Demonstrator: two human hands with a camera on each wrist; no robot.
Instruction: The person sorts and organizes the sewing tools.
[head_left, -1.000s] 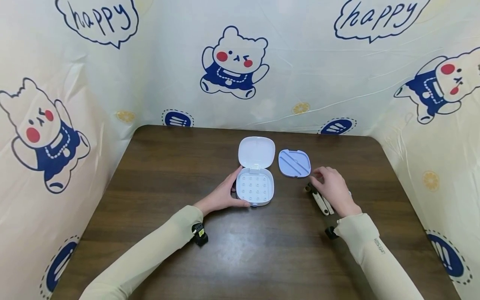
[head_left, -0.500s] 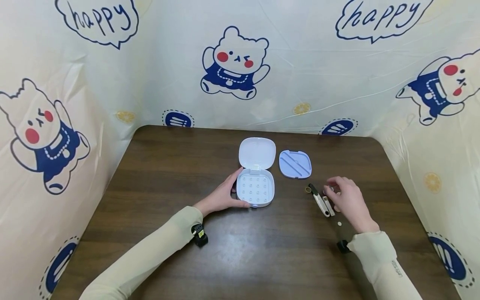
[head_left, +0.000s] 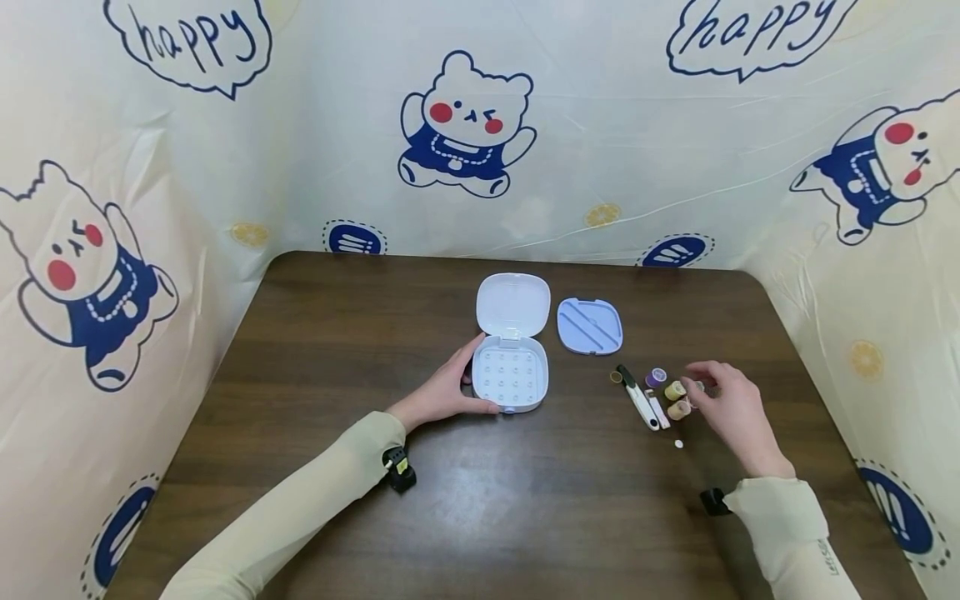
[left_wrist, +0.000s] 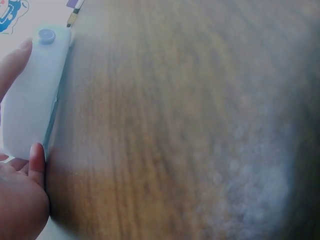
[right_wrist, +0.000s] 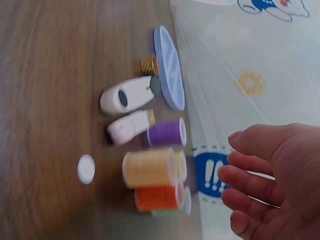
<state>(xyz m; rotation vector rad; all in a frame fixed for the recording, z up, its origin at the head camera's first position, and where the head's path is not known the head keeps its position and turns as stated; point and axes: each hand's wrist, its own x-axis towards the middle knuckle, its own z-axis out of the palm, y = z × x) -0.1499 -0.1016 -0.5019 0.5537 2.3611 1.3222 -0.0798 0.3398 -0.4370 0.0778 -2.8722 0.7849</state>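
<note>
My left hand (head_left: 446, 392) grips the left side of an open white hinged case (head_left: 498, 402), thumb along its front and fingers at its side. Rows of small pegs show inside the case. My right hand (head_left: 735, 410) is over the right side of a group of thread spools, fingers loosely bent and nothing held in the right wrist view. Purple (right_wrist: 166, 133), peach (right_wrist: 150, 168) and orange (right_wrist: 159, 197) spools lie close together there. In the head view, the right fingers partly hide the farthest spools.
Left of the spools lie a white tool with a dark tip (head_left: 637, 398), a smaller white piece (head_left: 657, 410) and a gold ribbed ring (right_wrist: 149, 65). A small white disc (head_left: 678, 444) lies nearer me. A blue divided insert (head_left: 589, 327) sits right of the case lid (head_left: 513, 304).
The right hand has moved right and toward me, from over the white tools to the spools' right side, and the spools have come into view. The left hand stays on the case.
</note>
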